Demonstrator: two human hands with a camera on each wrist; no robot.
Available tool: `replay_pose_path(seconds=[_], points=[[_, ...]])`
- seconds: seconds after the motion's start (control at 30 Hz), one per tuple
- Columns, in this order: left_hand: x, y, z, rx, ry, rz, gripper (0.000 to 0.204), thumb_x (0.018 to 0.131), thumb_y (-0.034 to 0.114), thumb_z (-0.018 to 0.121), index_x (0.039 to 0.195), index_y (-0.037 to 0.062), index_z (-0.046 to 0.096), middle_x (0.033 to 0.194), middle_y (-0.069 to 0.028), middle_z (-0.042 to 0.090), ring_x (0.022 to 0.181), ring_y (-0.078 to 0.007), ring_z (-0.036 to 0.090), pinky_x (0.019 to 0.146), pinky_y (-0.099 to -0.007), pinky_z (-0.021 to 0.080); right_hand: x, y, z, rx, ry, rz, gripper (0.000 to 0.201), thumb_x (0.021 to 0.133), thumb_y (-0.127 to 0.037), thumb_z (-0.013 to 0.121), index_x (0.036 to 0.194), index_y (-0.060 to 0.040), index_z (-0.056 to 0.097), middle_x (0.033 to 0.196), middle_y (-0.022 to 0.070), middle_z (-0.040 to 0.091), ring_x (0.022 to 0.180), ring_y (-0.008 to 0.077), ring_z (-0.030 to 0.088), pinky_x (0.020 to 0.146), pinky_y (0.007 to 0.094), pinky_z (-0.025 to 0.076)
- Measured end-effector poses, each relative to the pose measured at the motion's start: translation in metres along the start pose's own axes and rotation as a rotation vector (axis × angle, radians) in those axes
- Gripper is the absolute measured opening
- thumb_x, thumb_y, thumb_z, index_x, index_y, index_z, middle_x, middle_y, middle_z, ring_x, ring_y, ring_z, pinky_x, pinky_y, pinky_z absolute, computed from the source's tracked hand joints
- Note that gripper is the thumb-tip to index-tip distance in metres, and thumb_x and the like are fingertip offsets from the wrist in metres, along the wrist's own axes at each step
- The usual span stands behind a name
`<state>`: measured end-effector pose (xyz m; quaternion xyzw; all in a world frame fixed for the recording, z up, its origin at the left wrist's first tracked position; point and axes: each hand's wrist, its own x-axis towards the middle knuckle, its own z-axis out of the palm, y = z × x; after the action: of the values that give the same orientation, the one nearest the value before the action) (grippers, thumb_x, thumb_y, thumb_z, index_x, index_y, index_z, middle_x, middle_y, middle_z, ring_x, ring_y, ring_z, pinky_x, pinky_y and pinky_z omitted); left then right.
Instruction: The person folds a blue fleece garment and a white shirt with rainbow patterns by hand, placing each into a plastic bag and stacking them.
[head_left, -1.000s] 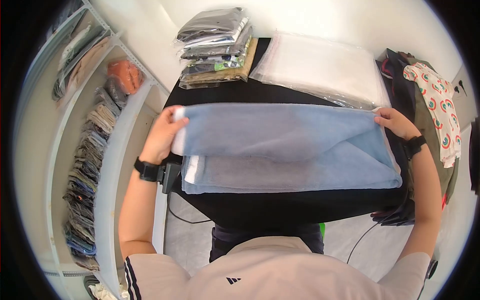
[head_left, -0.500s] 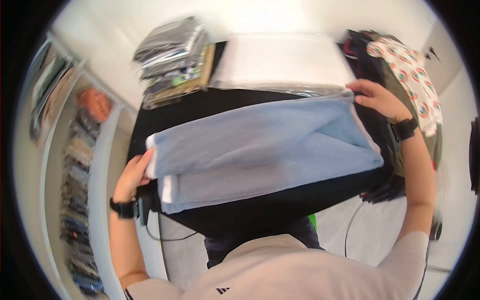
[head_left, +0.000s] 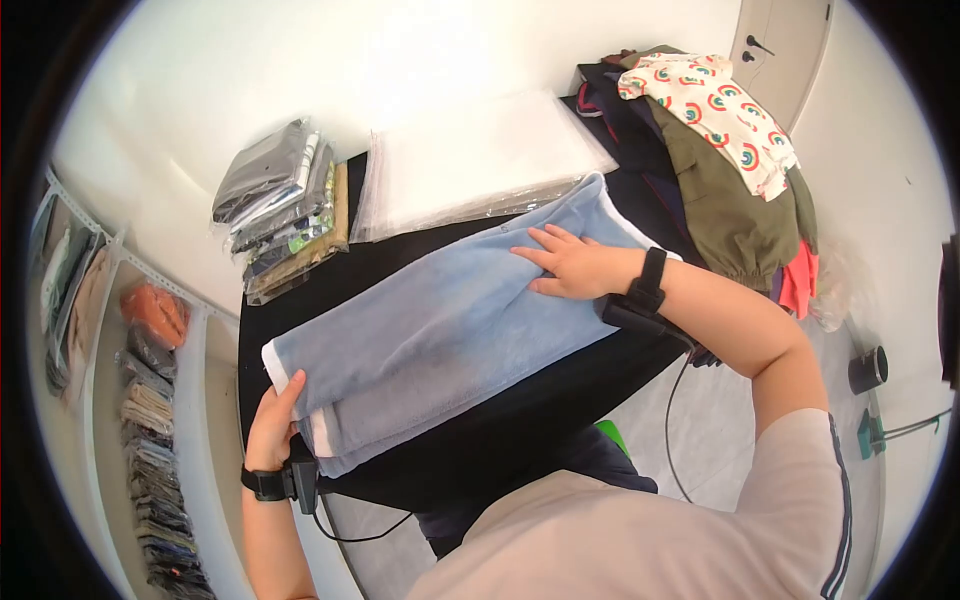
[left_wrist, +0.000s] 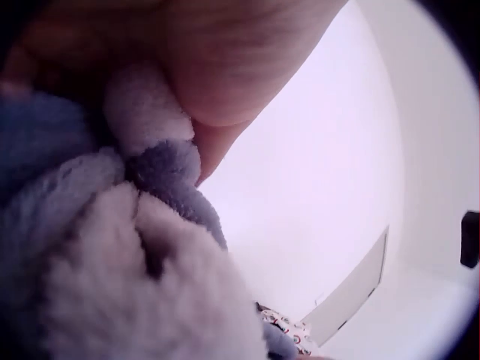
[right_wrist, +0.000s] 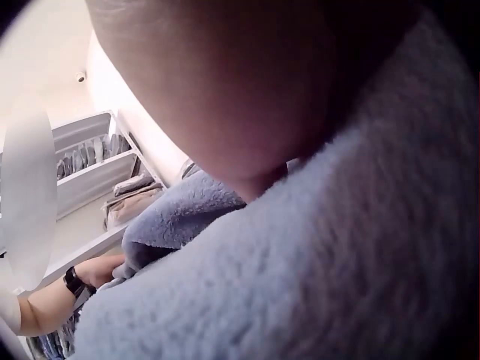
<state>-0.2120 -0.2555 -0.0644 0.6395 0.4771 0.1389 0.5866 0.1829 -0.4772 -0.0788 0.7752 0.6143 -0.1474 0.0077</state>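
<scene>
A folded light-blue towel [head_left: 430, 330] with white edging lies slantwise across the black table [head_left: 500, 425]. My left hand [head_left: 275, 425] grips its near left end, thumb on top; the left wrist view shows the fluffy towel edge [left_wrist: 112, 262] pinched under the hand. My right hand [head_left: 565, 265] lies flat on the towel's far right part, fingers spread and straight. In the right wrist view the palm fills the top, pressed onto the towel pile [right_wrist: 300, 277], and my left hand [right_wrist: 101, 270] shows far off at the other end.
A stack of bagged garments [head_left: 280, 210] and a sheaf of clear plastic bags [head_left: 480, 155] lie at the table's back. A heap of clothes [head_left: 710, 130] sits at the right. Shelves with folded items [head_left: 130, 400] run along the left. A cable [head_left: 670, 440] hangs by the table's near edge.
The lifted upper layer has come down onto the towel. My right hand let go of the far corner and now rests flat on top. The view has swung right.
</scene>
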Motion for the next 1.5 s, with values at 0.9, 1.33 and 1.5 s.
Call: replay_pose_path(seconds=[0.9, 1.33, 1.5], points=[[-0.004, -0.038, -0.006, -0.251, 0.013, 0.173, 0.046, 0.089, 0.014, 0.056, 0.128, -0.0060, 0.042, 0.123, -0.0146, 0.054, 0.110, -0.0231, 0.054, 0.093, -0.0325, 0.042, 0.029, 0.152, -0.032, 0.055, 0.341, 0.139, 0.020, 0.070, -0.004, 0.062, 0.090, -0.0063, 0.067, 0.086, 0.0174, 0.066, 0.084, 0.0329, 0.064, 0.076, 0.0391, 0.049], [-0.016, -0.035, -0.016, -0.539, -0.049, 0.054, 0.045, 0.093, 0.032, 0.054, 0.124, -0.0003, 0.051, 0.117, -0.0101, 0.061, 0.104, -0.0190, 0.060, 0.089, -0.0313, 0.047, -0.018, -0.140, 0.001, 0.031, 0.705, -0.457, 0.040, 0.088, -0.020, 0.053, 0.124, -0.0018, 0.048, 0.129, 0.0181, 0.049, 0.120, 0.0322, 0.047, 0.099, 0.0469, 0.036], [-0.025, -0.030, -0.015, -0.456, -0.088, 0.039, 0.041, 0.090, 0.025, 0.056, 0.122, -0.0006, 0.051, 0.114, -0.0101, 0.061, 0.100, -0.0192, 0.060, 0.085, -0.0315, 0.048, 0.001, -0.197, 0.060, 0.130, 0.634, -0.306, 0.048, 0.090, -0.029, 0.052, 0.134, -0.0100, 0.044, 0.135, 0.0178, 0.043, 0.126, 0.0343, 0.041, 0.102, 0.0482, 0.032]])
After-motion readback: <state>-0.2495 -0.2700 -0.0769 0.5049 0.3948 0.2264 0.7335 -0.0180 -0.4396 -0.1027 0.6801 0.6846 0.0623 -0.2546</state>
